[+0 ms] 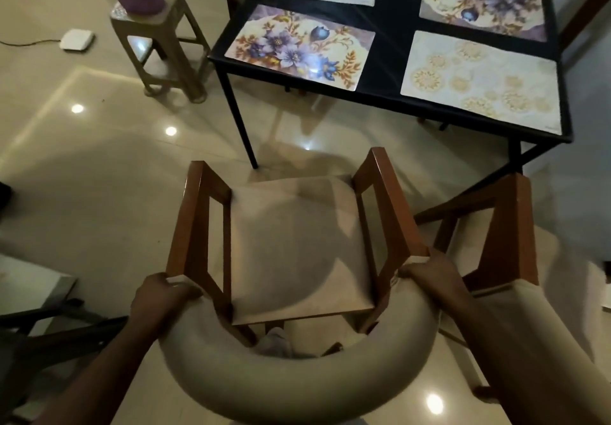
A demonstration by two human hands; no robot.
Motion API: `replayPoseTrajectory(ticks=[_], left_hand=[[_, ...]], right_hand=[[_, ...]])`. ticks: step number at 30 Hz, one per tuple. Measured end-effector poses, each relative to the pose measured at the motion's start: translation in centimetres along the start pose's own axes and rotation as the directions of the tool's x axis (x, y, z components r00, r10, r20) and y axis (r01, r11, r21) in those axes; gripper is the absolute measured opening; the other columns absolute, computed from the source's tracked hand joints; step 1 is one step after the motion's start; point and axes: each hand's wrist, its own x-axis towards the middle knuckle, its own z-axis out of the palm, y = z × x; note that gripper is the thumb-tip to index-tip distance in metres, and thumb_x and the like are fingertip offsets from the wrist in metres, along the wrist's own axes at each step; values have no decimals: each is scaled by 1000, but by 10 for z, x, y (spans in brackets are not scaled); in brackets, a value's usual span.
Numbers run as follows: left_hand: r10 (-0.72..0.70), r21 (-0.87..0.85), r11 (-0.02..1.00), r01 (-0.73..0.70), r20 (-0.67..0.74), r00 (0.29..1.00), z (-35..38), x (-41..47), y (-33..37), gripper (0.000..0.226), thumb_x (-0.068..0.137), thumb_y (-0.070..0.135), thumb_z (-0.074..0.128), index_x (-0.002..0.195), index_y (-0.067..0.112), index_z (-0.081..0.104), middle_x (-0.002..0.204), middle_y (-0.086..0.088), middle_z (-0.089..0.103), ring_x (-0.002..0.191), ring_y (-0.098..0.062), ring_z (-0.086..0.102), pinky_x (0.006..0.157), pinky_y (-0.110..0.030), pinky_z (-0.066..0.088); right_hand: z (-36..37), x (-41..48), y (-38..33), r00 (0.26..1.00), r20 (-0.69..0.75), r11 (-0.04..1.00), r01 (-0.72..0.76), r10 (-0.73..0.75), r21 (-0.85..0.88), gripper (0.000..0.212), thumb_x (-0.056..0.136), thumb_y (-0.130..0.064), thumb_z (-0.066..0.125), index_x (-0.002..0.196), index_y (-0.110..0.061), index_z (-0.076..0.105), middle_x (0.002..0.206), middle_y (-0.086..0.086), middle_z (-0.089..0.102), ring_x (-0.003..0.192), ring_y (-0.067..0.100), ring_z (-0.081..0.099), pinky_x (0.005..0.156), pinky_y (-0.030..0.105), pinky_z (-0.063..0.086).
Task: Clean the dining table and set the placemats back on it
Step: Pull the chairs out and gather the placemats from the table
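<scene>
Glossy cream tiled floor (99, 173). At 1 o'clock, a black rectangular dining table (393, 21) bears four flat laminated placemats (299, 47), two purple-floral and two pale with gold medallions. At 6 o'clock, left hand (158, 299) and right hand (429, 275) curl around the padded beige back of a brown wooden armchair (297, 252).

Glossy floor (99, 166); wooden chair (195, 213)

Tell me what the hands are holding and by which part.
Both hold the chair: the left hand grips the rear end of its left armrest, where it meets the padded backrest; the right hand grips the same spot on the right armrest.
</scene>
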Motion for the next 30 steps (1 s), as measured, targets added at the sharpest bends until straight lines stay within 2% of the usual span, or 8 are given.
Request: replayPoseTrajectory(ticks=[5,9,13,16,22,24,27,30], left_hand=[[32,74,997,-30,-30,999,-1,9,3,48,78,39,84,114,9,71,105,-13,71,93,-30,67,88,-50,58],[59,66,996,-57,-29,998,-18,27,8,52,78,43,83,116,10,69,107,-13,71,94,-30,66,90,-50,57],[108,43,993,-107,-19,994,-48,50,27,65,73,46,81,123,7,68,114,-17,72,99,-33,68,92,-48,57],[148,48,988,-147,-30,988,-70,73,40,78,58,54,74,121,8,71,110,-16,74,96,-33,69,89,-48,59],[210,104,973,-205,-43,977,-101,117,70,55,80,27,85,125,0,67,116,-22,71,90,-29,61,88,-44,54],[223,134,968,-214,-51,974,-110,133,78,57,79,30,86,125,3,69,114,-20,72,91,-30,62,89,-46,55],[246,150,960,-236,-47,968,-123,151,92,54,70,37,87,112,7,72,98,-12,70,86,-31,65,82,-43,56],[248,172,956,-236,-49,968,-133,165,104,54,72,32,88,117,8,72,104,-14,71,88,-30,65,81,-42,56]], right_hand=[[6,4,-5,997,-43,998,-64,65,27,54,86,-19,79,135,-12,57,112,3,61,100,22,59,90,40,49],[17,-2,-15,998,-52,999,-49,48,-9,61,83,-25,81,137,-11,55,121,7,61,108,27,60,97,46,53],[36,-3,-26,993,-72,996,-88,88,9,52,78,-31,85,120,-11,62,116,11,66,102,29,65,94,50,58],[49,-7,-42,994,-95,999,-51,51,2,43,82,-26,83,117,-6,65,113,13,67,96,26,64,87,42,57],[75,-16,-68,992,-121,999,-25,28,21,52,85,-19,81,130,-2,61,107,7,61,97,24,58,87,39,51],[83,-18,-78,990,-137,999,-41,46,35,46,85,-20,81,124,-3,63,103,7,61,94,25,59,83,38,50],[95,-18,-91,986,-151,996,-62,71,67,48,84,-23,81,126,-7,62,117,13,66,102,30,62,88,42,53],[106,-19,-101,981,-165,994,-90,100,66,53,83,-24,82,129,-5,62,121,16,67,105,32,63,96,44,53]])
